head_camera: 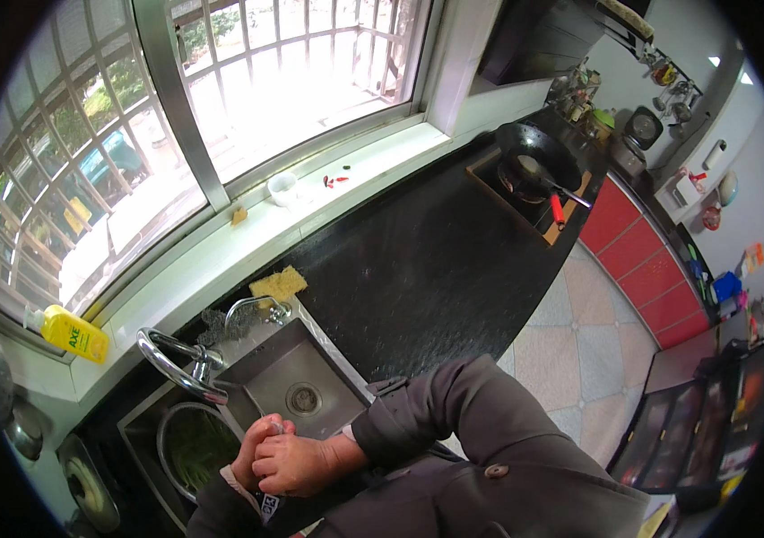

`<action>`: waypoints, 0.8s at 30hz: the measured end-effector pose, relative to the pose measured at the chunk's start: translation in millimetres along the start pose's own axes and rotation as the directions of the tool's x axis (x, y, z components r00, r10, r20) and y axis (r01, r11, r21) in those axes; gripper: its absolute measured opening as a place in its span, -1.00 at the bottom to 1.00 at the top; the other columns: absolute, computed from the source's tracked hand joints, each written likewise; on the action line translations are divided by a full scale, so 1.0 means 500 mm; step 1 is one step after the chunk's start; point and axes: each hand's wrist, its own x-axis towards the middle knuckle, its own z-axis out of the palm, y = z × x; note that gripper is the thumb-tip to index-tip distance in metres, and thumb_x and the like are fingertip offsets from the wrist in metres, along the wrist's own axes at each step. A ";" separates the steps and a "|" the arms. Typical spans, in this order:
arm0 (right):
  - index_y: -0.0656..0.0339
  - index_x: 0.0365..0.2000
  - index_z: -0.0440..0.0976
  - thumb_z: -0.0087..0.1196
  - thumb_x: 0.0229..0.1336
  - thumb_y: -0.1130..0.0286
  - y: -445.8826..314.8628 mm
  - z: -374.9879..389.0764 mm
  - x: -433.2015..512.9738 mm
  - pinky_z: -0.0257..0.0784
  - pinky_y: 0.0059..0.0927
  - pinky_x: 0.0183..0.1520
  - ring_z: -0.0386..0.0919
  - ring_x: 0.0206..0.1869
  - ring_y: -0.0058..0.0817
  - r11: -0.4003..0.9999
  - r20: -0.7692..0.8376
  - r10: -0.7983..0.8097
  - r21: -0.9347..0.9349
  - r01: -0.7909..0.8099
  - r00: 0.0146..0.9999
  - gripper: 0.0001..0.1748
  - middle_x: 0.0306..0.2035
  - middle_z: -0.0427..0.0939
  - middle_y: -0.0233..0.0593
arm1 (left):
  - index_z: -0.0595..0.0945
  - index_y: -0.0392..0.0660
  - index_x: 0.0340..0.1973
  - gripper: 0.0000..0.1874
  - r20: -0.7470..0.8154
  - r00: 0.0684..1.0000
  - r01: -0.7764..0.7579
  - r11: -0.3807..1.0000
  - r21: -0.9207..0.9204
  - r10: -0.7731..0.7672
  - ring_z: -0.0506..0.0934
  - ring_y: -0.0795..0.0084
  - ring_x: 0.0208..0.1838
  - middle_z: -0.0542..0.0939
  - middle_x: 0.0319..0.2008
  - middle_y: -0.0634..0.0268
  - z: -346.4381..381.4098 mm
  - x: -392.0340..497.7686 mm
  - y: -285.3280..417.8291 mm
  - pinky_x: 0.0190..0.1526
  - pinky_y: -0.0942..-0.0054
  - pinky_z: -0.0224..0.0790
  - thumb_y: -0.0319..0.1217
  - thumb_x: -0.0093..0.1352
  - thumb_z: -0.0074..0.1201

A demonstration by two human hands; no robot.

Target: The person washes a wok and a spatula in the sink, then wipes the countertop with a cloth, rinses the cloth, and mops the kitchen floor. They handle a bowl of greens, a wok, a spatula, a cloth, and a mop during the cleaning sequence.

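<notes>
My left hand (256, 442) and my right hand (298, 464) are pressed together at the near edge of the sink, the right one lying across the left. A small pale, shiny spot shows between the fingers; I cannot tell whether it is water or something held. Beyond them lies the bare steel sink basin (271, 383) with its drain strainer (304, 399). In the left basin sits a round metal-rimmed bowl or colander (161, 437) with green leafy vegetables (197, 444) in it. A curved chrome faucet (170, 366) reaches over the basins.
A yellow scrub sponge (280, 284) and a smaller chrome tap (254, 302) are behind the basin. Yellow AXE dish soap (76, 334), a white cup (283, 189) and red chilies (333, 182) stand along the sill. A black wok (537, 151) with a red-handled utensil (558, 212) is on the stove.
</notes>
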 end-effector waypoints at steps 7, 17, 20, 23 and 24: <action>0.10 -0.61 0.35 0.05 -0.30 0.27 0.013 0.013 -0.023 0.27 -0.36 -0.33 0.35 -0.39 -0.35 0.994 0.134 -0.097 -0.035 0.103 0.986 -0.82 -0.51 0.36 -0.32 | 0.41 -0.19 -0.66 -0.89 -0.004 0.984 0.170 0.940 0.296 -0.177 0.37 0.48 -0.47 0.43 -0.58 0.28 0.003 0.044 0.027 -0.38 0.51 0.27 -0.46 0.08 -0.06; 0.08 -0.61 0.33 -0.01 -0.20 0.25 0.022 0.056 -0.059 0.25 -0.37 -0.32 0.36 -0.41 -0.42 0.960 0.259 -0.222 -0.111 0.257 0.940 -0.84 -0.51 0.36 -0.37 | 0.51 -0.22 -0.58 -0.86 -0.152 0.960 0.278 0.842 0.462 -0.234 0.47 0.51 -0.54 0.49 -0.61 0.33 -0.016 0.066 -0.009 -0.44 0.52 0.36 -0.44 0.20 0.04; 0.08 -0.60 0.36 -0.01 -0.18 0.26 0.017 0.080 -0.076 0.24 -0.37 -0.31 0.37 -0.40 -0.43 0.940 0.322 -0.257 -0.136 0.313 0.911 -0.86 -0.50 0.38 -0.37 | 0.52 -0.23 -0.59 -0.84 -0.128 0.969 0.247 0.778 0.578 -0.212 0.46 0.55 -0.56 0.48 -0.64 0.34 -0.022 0.068 -0.023 -0.47 0.53 0.35 -0.43 0.20 0.06; 0.08 -0.58 0.41 -0.01 -0.15 0.24 0.015 0.106 -0.101 0.26 -0.36 -0.30 0.39 -0.38 -0.41 0.925 0.364 -0.294 -0.125 0.359 0.884 -0.85 -0.49 0.42 -0.37 | 0.54 -0.25 -0.61 -0.82 -0.135 0.972 0.230 0.675 0.701 -0.192 0.43 0.61 -0.56 0.50 -0.66 0.37 -0.025 0.069 -0.038 -0.50 0.56 0.30 -0.42 0.19 0.07; 0.08 -0.58 0.44 -0.01 -0.14 0.23 0.015 0.116 -0.111 0.27 -0.35 -0.29 0.40 -0.38 -0.39 0.919 0.371 -0.308 -0.121 0.374 0.876 -0.84 -0.48 0.44 -0.37 | 0.55 -0.26 -0.61 -0.81 -0.124 0.976 0.212 0.636 0.742 -0.180 0.42 0.61 -0.57 0.51 -0.66 0.36 -0.027 0.071 -0.044 -0.51 0.55 0.29 -0.41 0.20 0.07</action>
